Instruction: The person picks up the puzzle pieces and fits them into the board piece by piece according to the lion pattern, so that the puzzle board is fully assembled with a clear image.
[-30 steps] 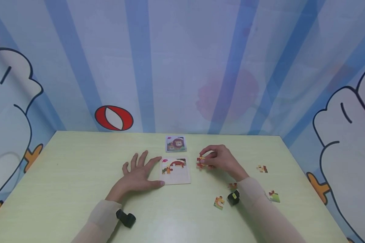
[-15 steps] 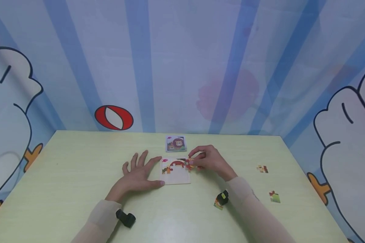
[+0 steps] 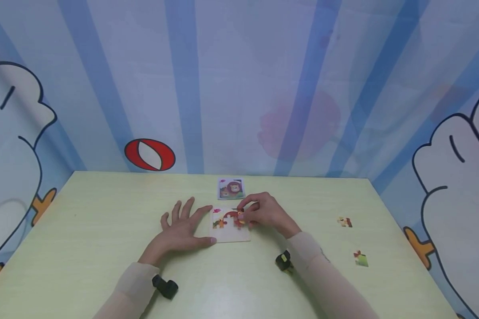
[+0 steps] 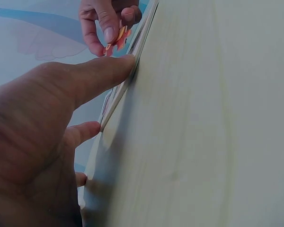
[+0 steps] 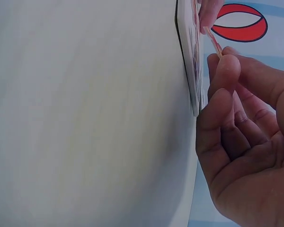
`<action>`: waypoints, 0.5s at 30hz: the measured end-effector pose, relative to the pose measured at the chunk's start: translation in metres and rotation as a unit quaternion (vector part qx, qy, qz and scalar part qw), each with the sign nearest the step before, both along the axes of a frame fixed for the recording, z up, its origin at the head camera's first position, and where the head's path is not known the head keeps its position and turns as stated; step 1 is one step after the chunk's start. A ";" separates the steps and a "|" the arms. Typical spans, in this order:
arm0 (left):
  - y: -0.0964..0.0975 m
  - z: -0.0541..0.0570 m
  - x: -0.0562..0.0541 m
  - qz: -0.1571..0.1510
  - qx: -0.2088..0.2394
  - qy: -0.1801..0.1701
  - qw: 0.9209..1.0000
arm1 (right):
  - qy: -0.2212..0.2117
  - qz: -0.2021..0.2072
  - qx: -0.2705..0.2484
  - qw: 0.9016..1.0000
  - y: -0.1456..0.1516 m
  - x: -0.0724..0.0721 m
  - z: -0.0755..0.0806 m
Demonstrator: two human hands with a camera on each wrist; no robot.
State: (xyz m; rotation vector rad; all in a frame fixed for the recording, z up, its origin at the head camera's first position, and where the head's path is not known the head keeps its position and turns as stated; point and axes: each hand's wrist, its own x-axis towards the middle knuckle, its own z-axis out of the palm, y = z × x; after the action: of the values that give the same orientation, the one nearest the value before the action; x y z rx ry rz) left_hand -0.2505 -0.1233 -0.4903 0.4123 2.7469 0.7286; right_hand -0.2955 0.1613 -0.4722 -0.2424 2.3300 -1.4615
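Observation:
A square jigsaw board (image 3: pixel 227 237) lies mid-table, with several pieces set along its upper and left parts and its lower part bare white. My left hand (image 3: pixel 179 232) has its fingers spread, thumb and index fingertips touching the board's left edge. Between thumb and fingers, my right hand (image 3: pixel 266 213) pinches a red-orange jigsaw piece (image 3: pixel 238 221) over the board's right half. Both wrist views show this piece (image 4: pixel 122 39) raised and tilted above the board. Seen edge-on in the right wrist view, the jigsaw piece (image 5: pixel 215 42) looks thin.
Behind the board lies a picture card (image 3: pixel 230 189) with a lion. Two loose jigsaw pieces, one brownish (image 3: pixel 344 222) and one green and red (image 3: pixel 361 258), lie at the right. Another piece is mostly hidden by the black camera (image 3: pixel 283 261) at my right wrist.
My right hand has carried the pinched jigsaw piece leftward, from beside the board to over its right half. The right forearm now covers loose pieces seen earlier. My left hand has stayed still.

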 end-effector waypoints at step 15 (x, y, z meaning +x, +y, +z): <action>-0.001 -0.003 -0.001 -0.003 0.008 0.005 1.000 | -0.003 0.020 0.019 1.000 -0.018 -0.002 -0.001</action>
State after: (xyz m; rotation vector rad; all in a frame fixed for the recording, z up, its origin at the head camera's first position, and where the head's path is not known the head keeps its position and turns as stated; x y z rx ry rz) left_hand -0.2516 -0.1240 -0.4930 0.4294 2.7501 0.7501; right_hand -0.2976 0.1431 -0.4731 -0.2726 2.3321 -1.3962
